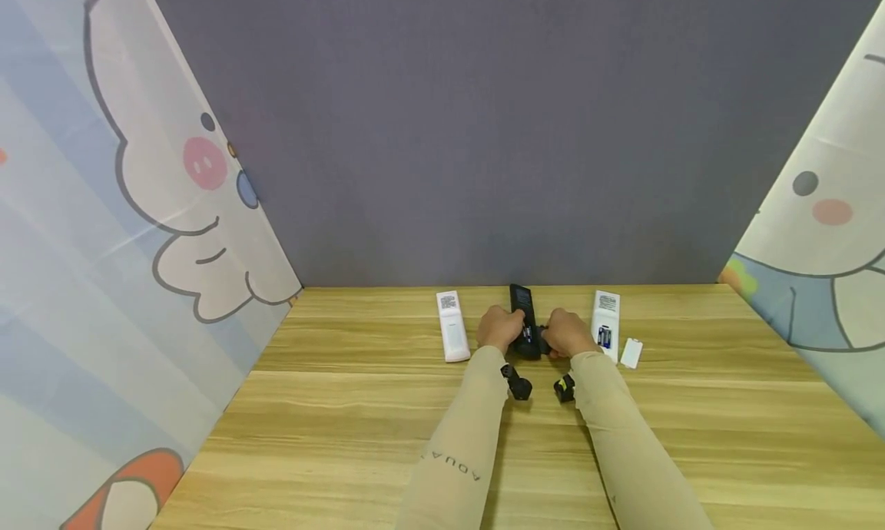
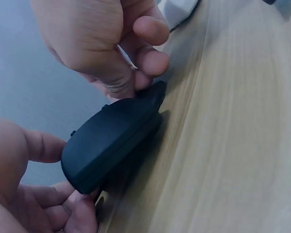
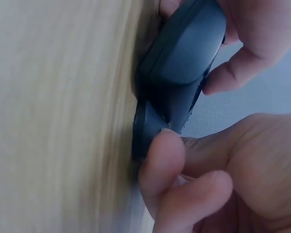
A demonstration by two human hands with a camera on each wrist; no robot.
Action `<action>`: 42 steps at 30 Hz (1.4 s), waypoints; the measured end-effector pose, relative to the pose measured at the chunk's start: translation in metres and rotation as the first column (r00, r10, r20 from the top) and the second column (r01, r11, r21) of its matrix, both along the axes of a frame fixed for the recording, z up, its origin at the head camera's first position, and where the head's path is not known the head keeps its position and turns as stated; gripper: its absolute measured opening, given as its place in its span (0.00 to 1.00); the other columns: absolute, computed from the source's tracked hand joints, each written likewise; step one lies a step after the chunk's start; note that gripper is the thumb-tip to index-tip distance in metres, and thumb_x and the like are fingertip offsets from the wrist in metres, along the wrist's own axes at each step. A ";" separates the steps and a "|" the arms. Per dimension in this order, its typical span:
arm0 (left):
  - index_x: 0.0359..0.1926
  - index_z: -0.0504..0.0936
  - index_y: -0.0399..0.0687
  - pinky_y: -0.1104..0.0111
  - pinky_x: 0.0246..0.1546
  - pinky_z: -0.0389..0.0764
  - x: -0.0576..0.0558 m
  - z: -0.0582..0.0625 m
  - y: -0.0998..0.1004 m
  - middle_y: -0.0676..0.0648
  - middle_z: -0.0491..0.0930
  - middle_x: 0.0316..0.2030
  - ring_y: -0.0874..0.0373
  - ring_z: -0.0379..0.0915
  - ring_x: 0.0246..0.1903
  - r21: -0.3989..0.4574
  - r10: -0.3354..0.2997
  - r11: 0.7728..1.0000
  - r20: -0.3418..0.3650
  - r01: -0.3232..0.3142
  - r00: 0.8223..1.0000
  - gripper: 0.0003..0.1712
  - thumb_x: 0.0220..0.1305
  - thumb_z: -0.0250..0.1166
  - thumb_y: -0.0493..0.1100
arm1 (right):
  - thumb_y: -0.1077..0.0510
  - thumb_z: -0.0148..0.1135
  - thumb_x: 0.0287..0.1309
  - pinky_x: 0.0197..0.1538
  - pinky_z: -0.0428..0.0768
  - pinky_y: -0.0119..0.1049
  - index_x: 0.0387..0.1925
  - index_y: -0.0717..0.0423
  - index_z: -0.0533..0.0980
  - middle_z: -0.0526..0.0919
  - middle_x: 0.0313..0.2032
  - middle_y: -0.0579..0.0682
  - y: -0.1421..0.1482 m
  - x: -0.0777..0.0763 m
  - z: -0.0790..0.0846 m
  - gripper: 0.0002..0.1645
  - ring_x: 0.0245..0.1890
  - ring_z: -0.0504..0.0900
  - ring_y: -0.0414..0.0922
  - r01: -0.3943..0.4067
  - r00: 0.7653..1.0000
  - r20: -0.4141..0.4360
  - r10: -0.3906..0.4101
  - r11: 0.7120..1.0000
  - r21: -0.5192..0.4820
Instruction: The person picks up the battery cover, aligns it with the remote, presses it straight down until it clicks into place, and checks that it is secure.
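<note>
Black remote — long axis pointing away from you.
Your left hand grips it; your right hand, just beside its right edge, pinches the black cover.

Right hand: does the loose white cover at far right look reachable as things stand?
Probably yes, once it lets go: the right hand is pinching the small black piece. The white cover lies uncovered on the table, right of the white remote with batteries, which looks low enough to reach over.
</note>
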State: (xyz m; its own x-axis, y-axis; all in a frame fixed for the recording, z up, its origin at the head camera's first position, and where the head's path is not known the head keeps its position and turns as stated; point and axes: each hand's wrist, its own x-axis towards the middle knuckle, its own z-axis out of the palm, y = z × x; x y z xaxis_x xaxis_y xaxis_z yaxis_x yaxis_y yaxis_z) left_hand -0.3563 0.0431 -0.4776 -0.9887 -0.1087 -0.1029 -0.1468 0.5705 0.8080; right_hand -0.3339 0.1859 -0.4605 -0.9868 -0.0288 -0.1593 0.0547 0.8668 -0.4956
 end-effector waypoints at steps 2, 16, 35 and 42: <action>0.18 0.70 0.53 0.62 0.25 0.62 0.000 -0.001 0.000 0.52 0.69 0.18 0.55 0.63 0.21 0.016 -0.008 1.000 0.003 0.008 1.000 0.23 0.69 0.62 0.53 | 0.61 0.57 0.70 0.22 0.75 0.33 0.45 0.70 0.81 0.83 0.17 0.52 0.001 -0.001 -0.001 0.14 0.14 0.78 0.43 0.004 1.000 0.004 -0.004 1.000 -0.006; 0.52 0.88 0.50 0.51 0.53 0.81 0.015 -0.002 -0.002 0.46 0.87 0.51 0.46 0.83 0.51 0.050 0.034 0.998 -0.061 -0.031 0.998 0.19 0.70 0.65 0.55 | 0.59 0.59 0.71 0.22 0.76 0.32 0.50 0.70 0.79 0.84 0.18 0.52 0.001 -0.004 -0.003 0.16 0.14 0.78 0.41 0.003 1.000 0.016 -0.002 1.000 -0.010; 0.57 0.86 0.46 0.52 0.56 0.81 0.017 -0.001 -0.003 0.44 0.86 0.53 0.45 0.80 0.54 0.283 0.060 0.958 -0.041 -0.046 0.997 0.19 0.71 0.65 0.50 | 0.60 0.57 0.72 0.24 0.78 0.33 0.33 0.62 0.76 0.79 0.18 0.51 0.006 -0.001 0.006 0.10 0.17 0.79 0.42 -0.013 1.000 0.012 0.015 0.994 -0.105; 0.62 0.81 0.40 0.51 0.61 0.79 0.016 -0.001 -0.010 0.40 0.81 0.60 0.44 0.77 0.60 0.446 0.001 0.895 -0.027 0.011 1.000 0.22 0.73 0.64 0.47 | 0.63 0.50 0.75 0.28 0.80 0.35 0.45 0.67 0.76 0.80 0.26 0.54 0.020 0.001 0.012 0.11 0.21 0.80 0.42 -0.001 1.000 0.006 0.002 0.968 -0.253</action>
State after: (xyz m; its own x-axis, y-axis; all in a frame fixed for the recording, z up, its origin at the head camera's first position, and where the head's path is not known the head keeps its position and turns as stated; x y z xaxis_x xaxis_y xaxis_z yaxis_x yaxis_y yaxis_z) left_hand -0.3400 0.0336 -0.4782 -0.9921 -0.0526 -0.1141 -0.1208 0.1505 0.9812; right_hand -0.3326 0.2056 -0.4482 -0.9858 -0.0705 -0.1526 0.0571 0.7136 -0.6982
